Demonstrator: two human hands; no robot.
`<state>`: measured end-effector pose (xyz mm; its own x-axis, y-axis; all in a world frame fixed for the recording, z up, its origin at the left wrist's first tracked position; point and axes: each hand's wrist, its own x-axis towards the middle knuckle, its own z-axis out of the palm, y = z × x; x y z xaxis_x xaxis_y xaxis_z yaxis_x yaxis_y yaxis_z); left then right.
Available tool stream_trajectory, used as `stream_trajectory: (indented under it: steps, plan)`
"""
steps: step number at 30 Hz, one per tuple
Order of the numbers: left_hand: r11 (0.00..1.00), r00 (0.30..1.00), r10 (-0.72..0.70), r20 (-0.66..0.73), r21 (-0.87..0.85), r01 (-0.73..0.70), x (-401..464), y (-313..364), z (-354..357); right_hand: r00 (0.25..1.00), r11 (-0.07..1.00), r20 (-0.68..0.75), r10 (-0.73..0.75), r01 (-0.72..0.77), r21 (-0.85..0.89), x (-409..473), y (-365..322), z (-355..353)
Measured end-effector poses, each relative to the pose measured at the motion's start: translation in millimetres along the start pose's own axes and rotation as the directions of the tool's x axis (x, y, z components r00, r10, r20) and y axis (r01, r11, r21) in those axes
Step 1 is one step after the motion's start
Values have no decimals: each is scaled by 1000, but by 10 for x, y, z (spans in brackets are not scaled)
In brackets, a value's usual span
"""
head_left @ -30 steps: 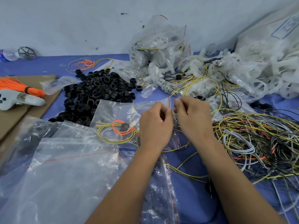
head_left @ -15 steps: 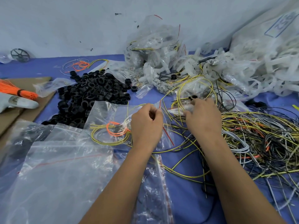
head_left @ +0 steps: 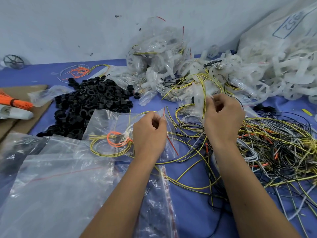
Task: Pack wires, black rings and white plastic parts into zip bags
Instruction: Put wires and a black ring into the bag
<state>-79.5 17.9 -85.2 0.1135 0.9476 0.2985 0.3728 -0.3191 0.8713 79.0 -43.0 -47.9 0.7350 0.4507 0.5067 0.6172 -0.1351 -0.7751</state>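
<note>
Your left hand (head_left: 149, 133) pinches the open mouth of the zip bag (head_left: 109, 124) on the table; your right hand (head_left: 223, 117) pinches a yellow wire (head_left: 204, 100) lifted above the tangle. Next, feed that wire into the bag.

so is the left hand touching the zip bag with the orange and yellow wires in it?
Touching. In the head view the left hand pinches the open edge of the zip bag between thumb and fingertips, beside its red seal strip.
</note>
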Motion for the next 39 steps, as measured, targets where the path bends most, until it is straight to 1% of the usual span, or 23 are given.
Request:
stream_trajectory:
  steps: [1, 2, 3, 5, 6, 7, 9, 11, 15, 17, 19, 21, 23, 25, 26, 28, 31, 33, 34, 35, 36, 37, 39]
  plan:
    - [1000, 1000, 4, -3, 2, -4, -8, 8, -3, 999, 997, 30, 16, -18, 78, 9, -14, 9]
    - [1000, 1000, 17, -12, -2, -17, -15, 22, -10, 994, 972, 90, 69, -87, 217, 14, -42, 20]
    - [999, 999, 42, -23, -20, -43, -25, 40, -18, 972, 903, 187, 139, -202, 379, 13, -80, 32]
    - [989, 994, 113, -17, -98, -114, -30, 83, -36, 869, 647, 441, 225, -472, 599, -15, -160, 54]
    - [976, 990, 138, 17, -175, -133, -28, 102, -37, 811, 534, 542, 221, -565, 629, -36, -182, 68]
    - [952, 987, 144, 76, -281, -118, -34, 125, -39, 769, 476, 606, 201, -618, 626, -56, -190, 79]
    - [872, 966, 141, 217, -489, -17, -51, 153, -37, 729, 484, 664, 167, -647, 589, -93, -195, 98]
    - [827, 947, 134, 292, -559, 55, -60, 158, -45, 713, 517, 680, 171, -652, 554, -116, -198, 104]
    - [782, 924, 155, 349, -615, 100, -87, 162, -69, 724, 556, 663, 191, -636, 534, -125, -212, 92]
    - [826, 931, 145, 336, -558, 72, -97, 168, -47, 726, 551, 661, 190, -636, 540, -137, -230, 84]
    - [906, 952, 125, 281, -422, 5, -87, 161, -9, 740, 528, 641, 204, -635, 564, -139, -244, 87]
    - [933, 974, 55, 218, -360, 28, -59, 148, 3, 765, 508, 591, 257, -627, 591, -114, -245, 98]
    - [912, 989, -49, 141, -398, 102, -26, 123, -15, 783, 478, 491, 381, -622, 620, -60, -217, 103]
    - [892, 993, -111, 42, -437, 118, 12, 93, -51, 775, 433, 343, 530, -596, 677, -8, -177, 77]
    - [891, 993, -117, -5, -442, 102, 32, 73, -64, 777, 452, 249, 578, -559, 695, 9, -157, 56]
    - [906, 991, -104, -89, -419, 57, 69, 44, -76, 804, 570, 36, 593, -451, 686, 18, -128, 24]
    - [924, 983, -91, -158, -381, 24, 87, 41, -71, 851, 789, -286, 440, -214, 576, -20, -136, -3]
    - [941, 977, -83, -198, -338, 11, 75, 56, -66, 850, 916, -477, 225, -17, 401, -44, -158, -37]
    - [946, 973, -68, -220, -324, -7, 66, 58, -70, 844, 951, -528, 90, 85, 298, -61, -170, -47]
    - [947, 971, -49, -234, -319, -29, 59, 53, -70, 846, 956, -532, -41, 188, 225, -82, -188, -52]
    - [952, 971, -23, -239, -302, -52, 50, 55, -73, 865, 938, -481, -143, 273, 212, -116, -229, -47]
    - [961, 971, 14, -238, -267, -79, 39, 65, -75, 901, 914, -375, -220, 324, 243, -159, -273, -26]
    - [976, 969, 138, -203, -141, -169, 18, 95, -79, 947, 895, -51, -319, 318, 313, -260, -360, 56]
